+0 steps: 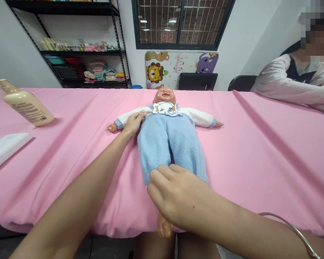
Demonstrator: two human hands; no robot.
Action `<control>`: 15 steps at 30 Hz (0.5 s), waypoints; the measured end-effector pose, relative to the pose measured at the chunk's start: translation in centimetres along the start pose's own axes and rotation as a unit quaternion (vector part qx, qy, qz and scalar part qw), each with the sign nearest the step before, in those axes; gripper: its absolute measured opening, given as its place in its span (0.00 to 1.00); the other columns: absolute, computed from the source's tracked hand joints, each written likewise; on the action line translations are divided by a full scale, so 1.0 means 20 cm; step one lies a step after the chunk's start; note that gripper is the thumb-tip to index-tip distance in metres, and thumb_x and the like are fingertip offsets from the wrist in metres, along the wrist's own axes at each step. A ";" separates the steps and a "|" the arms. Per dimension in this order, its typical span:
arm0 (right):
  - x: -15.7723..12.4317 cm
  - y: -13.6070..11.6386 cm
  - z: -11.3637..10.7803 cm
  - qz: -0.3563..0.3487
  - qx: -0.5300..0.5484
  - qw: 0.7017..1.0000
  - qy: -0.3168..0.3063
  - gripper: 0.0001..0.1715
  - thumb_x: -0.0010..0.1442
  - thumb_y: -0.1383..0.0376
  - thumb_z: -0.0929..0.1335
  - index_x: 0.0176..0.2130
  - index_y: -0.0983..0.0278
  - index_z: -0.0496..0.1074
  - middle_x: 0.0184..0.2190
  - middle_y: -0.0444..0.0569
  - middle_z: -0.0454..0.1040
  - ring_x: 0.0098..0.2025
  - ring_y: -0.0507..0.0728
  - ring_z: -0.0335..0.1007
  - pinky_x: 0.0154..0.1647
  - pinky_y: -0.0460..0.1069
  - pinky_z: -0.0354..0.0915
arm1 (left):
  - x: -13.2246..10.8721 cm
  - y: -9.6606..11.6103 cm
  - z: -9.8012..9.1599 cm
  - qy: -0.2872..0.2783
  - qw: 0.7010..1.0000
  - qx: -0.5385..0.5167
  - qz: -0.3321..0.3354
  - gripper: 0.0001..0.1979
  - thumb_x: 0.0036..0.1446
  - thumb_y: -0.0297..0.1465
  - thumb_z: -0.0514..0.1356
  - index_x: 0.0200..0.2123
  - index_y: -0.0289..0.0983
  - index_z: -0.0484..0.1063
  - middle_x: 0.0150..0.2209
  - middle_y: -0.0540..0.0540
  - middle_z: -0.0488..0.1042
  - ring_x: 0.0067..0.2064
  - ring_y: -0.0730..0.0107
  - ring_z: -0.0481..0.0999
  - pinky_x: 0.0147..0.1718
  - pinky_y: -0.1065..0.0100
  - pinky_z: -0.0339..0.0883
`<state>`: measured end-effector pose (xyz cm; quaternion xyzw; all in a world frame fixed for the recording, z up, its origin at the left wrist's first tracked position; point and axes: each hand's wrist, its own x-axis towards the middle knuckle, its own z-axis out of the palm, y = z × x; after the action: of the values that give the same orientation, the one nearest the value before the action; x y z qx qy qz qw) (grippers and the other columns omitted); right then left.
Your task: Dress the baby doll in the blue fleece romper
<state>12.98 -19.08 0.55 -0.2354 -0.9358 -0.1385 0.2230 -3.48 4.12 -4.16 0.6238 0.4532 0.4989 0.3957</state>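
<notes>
With right grip (175,190) curled over one fleecy light-blue trouser leg (154,158), left grip (133,123) at a white fabric sleeve (127,117), cannot tell of any pinch. Find clothed plastic baby doll (166,135) face-up on pink-cloth-covered table (245,154), bare foot (165,226) at near edge; might drag it off by tugging too hard.

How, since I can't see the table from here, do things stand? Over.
Left grip at white sleeve. Right grip curled at blue trousers, fingertips hidden. Doll face-up on pink cloth, arms spread. Bottle, white object off left, apart from doll.
</notes>
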 end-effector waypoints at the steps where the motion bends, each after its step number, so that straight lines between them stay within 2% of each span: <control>1: 0.00 -0.01 0.01 -0.012 0.006 1.000 0.002 0.07 0.55 0.74 0.68 0.27 0.66 0.68 0.24 0.48 0.63 0.26 0.56 0.56 0.22 0.51 0.48 | 0.00 0.00 0.00 0.002 1.000 0.006 -0.003 0.17 0.63 0.42 0.54 0.32 0.34 0.72 0.30 0.47 0.71 0.33 0.68 0.68 0.37 0.68 0.60; 5: 0.02 -0.04 0.01 -0.026 0.032 0.999 0.025 0.09 0.61 0.72 0.65 0.28 0.66 0.67 0.25 0.48 0.62 0.26 0.55 0.55 0.24 0.51 0.47 | 0.01 -0.01 0.00 0.001 1.000 0.029 0.000 0.19 0.61 0.45 0.54 0.31 0.35 0.72 0.28 0.48 0.68 0.32 0.67 0.66 0.34 0.67 0.60; 8: 0.02 0.03 0.00 0.012 0.026 0.998 0.055 0.12 0.64 0.71 0.65 0.28 0.65 0.67 0.25 0.47 0.65 0.27 0.55 0.59 0.26 0.51 0.50 | 0.01 -0.02 -0.02 -0.012 0.998 0.051 0.041 0.21 0.59 0.49 0.54 0.29 0.36 0.70 0.30 0.48 0.69 0.34 0.66 0.66 0.37 0.67 0.61; 9: 0.01 0.06 -0.02 0.032 0.013 0.998 0.046 0.11 0.64 0.68 0.67 0.29 0.65 0.68 0.25 0.47 0.66 0.28 0.56 0.61 0.27 0.51 0.51 | 0.01 -0.02 -0.02 -0.018 0.996 0.066 0.050 0.21 0.59 0.49 0.55 0.28 0.36 0.69 0.30 0.48 0.69 0.35 0.65 0.67 0.38 0.67 0.61; 10: 0.00 0.10 -0.03 0.064 -0.005 0.998 0.015 0.11 0.63 0.66 0.69 0.29 0.66 0.69 0.26 0.48 0.68 0.29 0.57 0.63 0.28 0.51 0.52 | 0.01 -0.02 -0.03 -0.026 0.995 0.082 0.054 0.22 0.59 0.50 0.56 0.27 0.37 0.69 0.29 0.48 0.69 0.35 0.65 0.67 0.38 0.67 0.61; 12: -0.01 0.19 -0.07 0.165 -0.034 0.979 -0.113 0.11 0.60 0.64 0.73 0.29 0.66 0.71 0.26 0.50 0.71 0.30 0.59 0.66 0.30 0.51 0.53 | 0.00 0.01 -0.04 -0.058 0.992 0.101 0.046 0.22 0.57 0.50 0.59 0.26 0.36 0.69 0.28 0.48 0.69 0.34 0.66 0.67 0.37 0.67 0.62; 14: -0.01 0.29 -0.11 0.279 -0.008 0.929 -0.243 0.10 0.61 0.64 0.72 0.29 0.66 0.73 0.27 0.51 0.74 0.30 0.60 0.68 0.29 0.51 0.53 | -0.01 0.04 -0.03 -0.076 0.994 0.077 0.030 0.24 0.56 0.52 0.61 0.25 0.36 0.69 0.26 0.49 0.68 0.31 0.67 0.67 0.33 0.68 0.61; 15: 0.00 0.35 -0.12 0.326 0.025 0.906 -0.269 0.09 0.62 0.63 0.71 0.31 0.66 0.74 0.28 0.51 0.75 0.30 0.59 0.69 0.29 0.50 0.54 | -0.01 0.06 -0.03 -0.071 0.996 0.051 0.024 0.24 0.55 0.53 0.61 0.25 0.36 0.69 0.25 0.49 0.67 0.30 0.68 0.66 0.32 0.68 0.61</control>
<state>17.35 -13.98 3.60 -0.5501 -0.8344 0.0337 0.0014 -3.83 3.55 -2.99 0.6881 0.4333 0.4388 0.3823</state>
